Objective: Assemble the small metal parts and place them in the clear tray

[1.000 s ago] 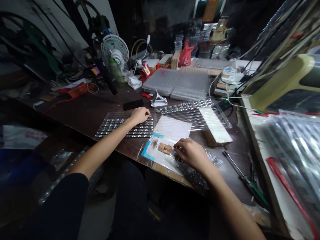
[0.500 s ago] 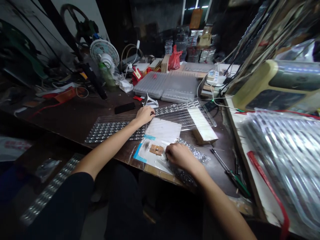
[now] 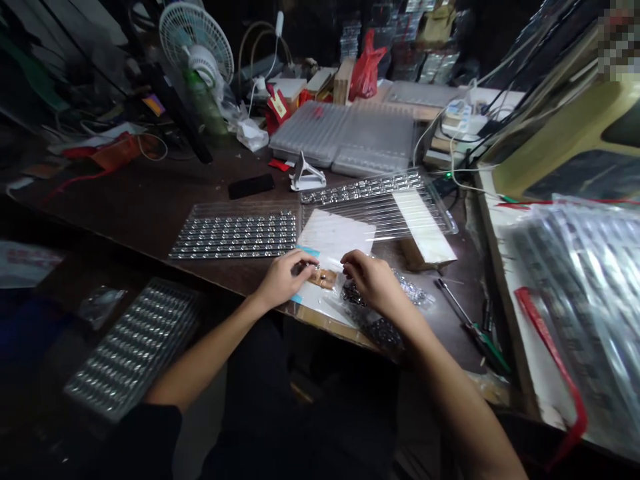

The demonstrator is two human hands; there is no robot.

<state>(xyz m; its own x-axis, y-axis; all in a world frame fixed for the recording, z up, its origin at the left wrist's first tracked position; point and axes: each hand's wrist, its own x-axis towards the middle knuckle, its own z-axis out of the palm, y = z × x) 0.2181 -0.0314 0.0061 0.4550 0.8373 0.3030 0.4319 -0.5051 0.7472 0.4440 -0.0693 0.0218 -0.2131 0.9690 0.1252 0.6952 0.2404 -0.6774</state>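
Note:
My left hand (image 3: 284, 279) is at the left end of a small brown block (image 3: 326, 279), its thumb and fingers pinched round something too small to make out. To the right of the block, my right hand (image 3: 369, 279) has its fingertips pressed together above a clear bag of small metal parts (image 3: 413, 291); what they hold, if anything, is hidden. The block lies on a white sheet (image 3: 337, 233) with blue tape at its edge. Rows of shiny metal parts fill a clear tray (image 3: 233, 235) on the left. Another tray (image 3: 363, 189), partly filled, sits behind the sheet.
A white-topped block (image 3: 425, 227) stands on the right tray. Farther right are a screwdriver (image 3: 473, 325) and stacked clear trays (image 3: 590, 307). At the back are a black phone (image 3: 251, 186), a white stand (image 3: 307, 176), closed clear cases (image 3: 345, 133) and a fan (image 3: 197, 47).
My left hand has come back from the right tray to the brown block. My right hand has lifted off the bag slightly. The view has tilted downward.

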